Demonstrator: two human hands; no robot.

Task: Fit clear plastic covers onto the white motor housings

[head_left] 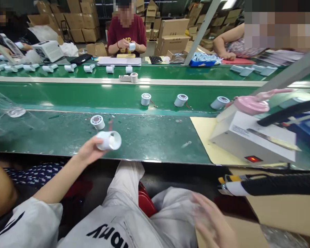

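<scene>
The person's left hand (89, 151) closes around a white cylindrical part (110, 140), holding it on its side just above the near edge of the green workbench (150, 137). The right hand (212, 224) sits low over the lap, blurred; whether it grips anything cannot be told.

Just beyond the held part, a second white part (97, 122) stands on the bench. Farther back, three similar parts (181, 100) with thin wires rest on a green conveyor belt (67, 94). At the bench's right end, a grey box machine (250, 136) with a lit red switch sits on a yellow sheet (204, 132), a pink tape roll (250, 104) on top. Across the belts, another person in a red shirt (126, 32) handles a small white part. Cardboard boxes (173, 31) are stacked behind.
</scene>
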